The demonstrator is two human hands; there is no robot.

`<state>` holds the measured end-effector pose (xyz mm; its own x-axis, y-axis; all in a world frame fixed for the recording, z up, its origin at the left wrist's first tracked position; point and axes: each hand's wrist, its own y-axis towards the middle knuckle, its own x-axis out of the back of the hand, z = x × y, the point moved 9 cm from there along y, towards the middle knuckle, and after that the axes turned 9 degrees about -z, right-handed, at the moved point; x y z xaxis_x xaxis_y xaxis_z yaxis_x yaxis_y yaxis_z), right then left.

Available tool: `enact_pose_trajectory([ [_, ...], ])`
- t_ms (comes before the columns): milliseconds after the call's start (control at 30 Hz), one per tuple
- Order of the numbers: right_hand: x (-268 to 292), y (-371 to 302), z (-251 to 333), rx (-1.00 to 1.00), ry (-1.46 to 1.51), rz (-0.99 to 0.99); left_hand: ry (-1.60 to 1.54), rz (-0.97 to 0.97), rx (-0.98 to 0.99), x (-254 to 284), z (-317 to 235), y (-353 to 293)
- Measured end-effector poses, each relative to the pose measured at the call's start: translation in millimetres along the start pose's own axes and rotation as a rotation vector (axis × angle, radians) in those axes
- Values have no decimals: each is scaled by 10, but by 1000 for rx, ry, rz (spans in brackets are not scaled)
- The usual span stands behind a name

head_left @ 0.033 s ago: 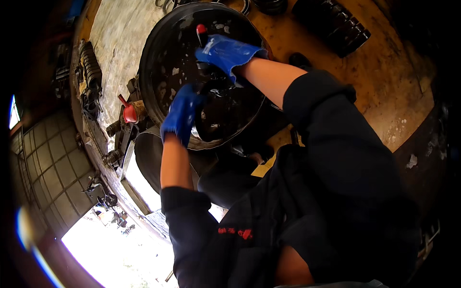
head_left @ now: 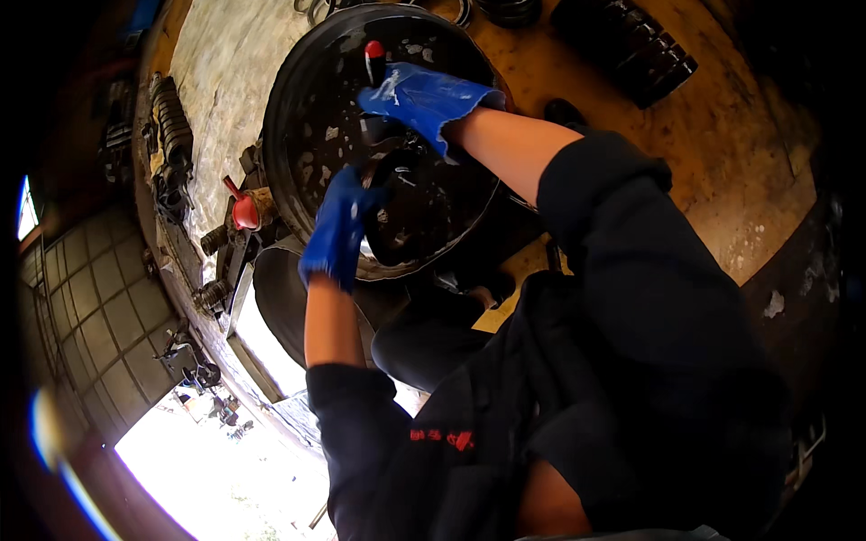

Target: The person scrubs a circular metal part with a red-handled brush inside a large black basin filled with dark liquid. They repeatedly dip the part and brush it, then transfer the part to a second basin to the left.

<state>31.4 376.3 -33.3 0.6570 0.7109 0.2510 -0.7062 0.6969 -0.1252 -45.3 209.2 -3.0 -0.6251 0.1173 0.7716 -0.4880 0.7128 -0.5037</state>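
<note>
Both my hands are in blue rubber gloves over a wide round black basin [head_left: 287, 194] of dark liquid with pale flecks of foam. My right hand [head_left: 410, 95] is closed around a tool with a black handle and red end [head_left: 374, 56]. Its working end, below the glove, is too dark and blurred to name. Lower and to the left, my left hand [head_left: 341, 225] has its fingers curled at the edge of a dark, wet, curved part [head_left: 390, 169]. That part lies between the two hands, and its full shape is lost against the liquid.
Left of the basin sits a red funnel-shaped piece [head_left: 244, 212] among dark metal parts. A coil spring assembly [head_left: 170, 126] lies farther left. A ribbed black cylinder [head_left: 631, 50] rests at the far right on the brown-stained floor [head_left: 722, 198]. Rings [head_left: 316, 11] lie beyond the basin.
My right hand and the red-ended tool have shifted slightly left and away from me. My left hand has come slightly toward me.
</note>
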Motion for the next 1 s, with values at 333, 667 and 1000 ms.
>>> enact_pose_trajectory([
  [333,-557,-566,934,273,16,391,-648,-304,-25,-47,663,-712],
  [667,-118,-30,171,-58,223,49,-785,-291,120,-84,678,-586],
  [1000,-220,-236,152,-109,220,26,-836,-453,58,-59,771,-643],
])
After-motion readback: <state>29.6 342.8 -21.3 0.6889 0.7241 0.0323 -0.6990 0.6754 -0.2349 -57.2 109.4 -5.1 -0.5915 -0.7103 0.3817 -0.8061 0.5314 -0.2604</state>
